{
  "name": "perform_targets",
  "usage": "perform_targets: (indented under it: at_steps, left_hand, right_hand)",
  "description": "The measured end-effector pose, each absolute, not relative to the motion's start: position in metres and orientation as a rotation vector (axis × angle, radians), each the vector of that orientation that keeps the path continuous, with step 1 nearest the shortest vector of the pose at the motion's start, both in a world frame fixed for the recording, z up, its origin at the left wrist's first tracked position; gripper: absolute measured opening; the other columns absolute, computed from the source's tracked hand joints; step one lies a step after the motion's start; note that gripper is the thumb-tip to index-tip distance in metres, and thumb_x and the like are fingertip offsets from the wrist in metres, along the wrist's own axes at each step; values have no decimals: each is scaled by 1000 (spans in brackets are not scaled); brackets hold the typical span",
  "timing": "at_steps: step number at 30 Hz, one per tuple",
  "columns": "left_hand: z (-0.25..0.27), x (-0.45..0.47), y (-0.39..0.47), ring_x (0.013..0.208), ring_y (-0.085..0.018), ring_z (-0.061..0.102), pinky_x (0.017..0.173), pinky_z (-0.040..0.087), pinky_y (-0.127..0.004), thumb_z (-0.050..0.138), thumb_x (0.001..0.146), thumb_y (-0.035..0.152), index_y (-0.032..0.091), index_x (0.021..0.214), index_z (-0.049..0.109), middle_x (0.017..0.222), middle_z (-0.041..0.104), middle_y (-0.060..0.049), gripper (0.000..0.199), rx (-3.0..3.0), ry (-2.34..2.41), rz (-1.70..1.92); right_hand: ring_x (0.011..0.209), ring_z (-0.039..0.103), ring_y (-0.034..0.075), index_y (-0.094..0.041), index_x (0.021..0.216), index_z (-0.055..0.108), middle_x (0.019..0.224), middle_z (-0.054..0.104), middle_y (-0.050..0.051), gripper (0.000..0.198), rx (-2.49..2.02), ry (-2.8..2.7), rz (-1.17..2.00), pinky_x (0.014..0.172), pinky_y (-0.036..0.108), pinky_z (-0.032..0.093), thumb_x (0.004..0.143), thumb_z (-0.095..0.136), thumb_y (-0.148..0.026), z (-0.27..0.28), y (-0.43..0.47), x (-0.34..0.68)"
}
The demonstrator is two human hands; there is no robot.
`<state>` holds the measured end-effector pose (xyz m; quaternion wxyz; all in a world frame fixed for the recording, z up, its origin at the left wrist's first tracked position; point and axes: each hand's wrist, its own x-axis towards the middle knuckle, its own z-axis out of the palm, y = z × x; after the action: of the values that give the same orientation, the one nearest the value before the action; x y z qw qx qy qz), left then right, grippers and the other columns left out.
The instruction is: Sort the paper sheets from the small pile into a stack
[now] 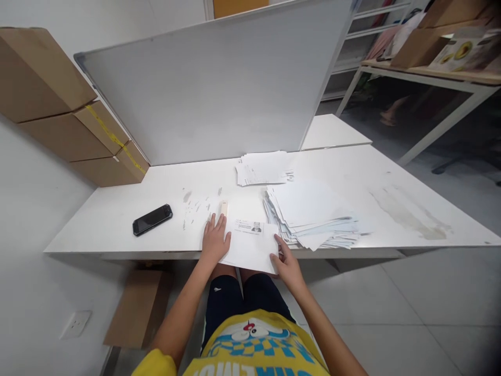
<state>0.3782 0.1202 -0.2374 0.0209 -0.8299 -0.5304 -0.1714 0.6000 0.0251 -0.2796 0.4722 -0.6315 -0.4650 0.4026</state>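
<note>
At the table's front edge lies a white sheet of paper [250, 248] with printed lines and a small dark picture near its top. Its near edge sticks out over my lap. My right hand [288, 265] pinches the sheet's right edge, thumb on top. My left hand [215, 241] lies flat at the sheet's left side, fingers stretched out. Its fingertips touch the lower end of a small beige oblong object [224, 208], whose kind I cannot make out. Just right of the sheet is a thick, uneven pile of papers [313, 209].
A smaller paper stack [264, 169] lies farther back, before a leaning whiteboard [219, 94]. A black phone [152, 219] is at the left of the white table [113, 209]. Cardboard boxes [58, 104] stand against the left wall. Another table [430, 73] carries boxes at back right.
</note>
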Motion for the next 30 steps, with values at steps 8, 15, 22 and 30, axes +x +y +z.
perform_targets:
  at_steps: [8, 15, 22, 30]
  left_hand:
    - [-239, 369, 136, 138, -29, 34, 107, 36, -49, 43, 92, 33, 17, 147, 28, 145, 45, -13, 59, -2634, -1384, -834]
    - [-249, 366, 145, 140, -31, 28, 109, 34, -50, 43, 93, 40, 17, 151, -5, 154, 25, -20, 78, -2633, -1635, -915]
    - [-263, 367, 153, 142, -32, 22, 110, 30, -52, 41, 94, 42, 15, 151, -5, 155, 18, -21, 78, -2634, -1730, -910]
    - [-275, 367, 161, 143, -30, 22, 112, 27, -50, 36, 95, 47, 14, 151, 2, 156, 19, -19, 73, -2669, -1865, -719]
  right_hand:
    - [85, 60, 20, -25, 146, 33, 114, 62, 7, 68, -1677, -1438, 506, 76, 35, 51, 80, 46, -34, -269, 44, 688]
    - [78, 63, 22, -23, 146, 33, 100, 65, 10, 73, -2191, -1448, 316, 68, 31, 48, 74, 46, -26, -224, 120, 820]
    - [124, 45, 37, -16, 144, 37, 140, 44, 20, 72, -2400, -1676, 74, 93, 48, 43, 74, 53, -25, -226, 189, 851]
    - [126, 43, 30, -19, 145, 34, 140, 45, 14, 63, -1924, -2212, 205, 101, 42, 36, 88, 49, -39, -190, 273, 693]
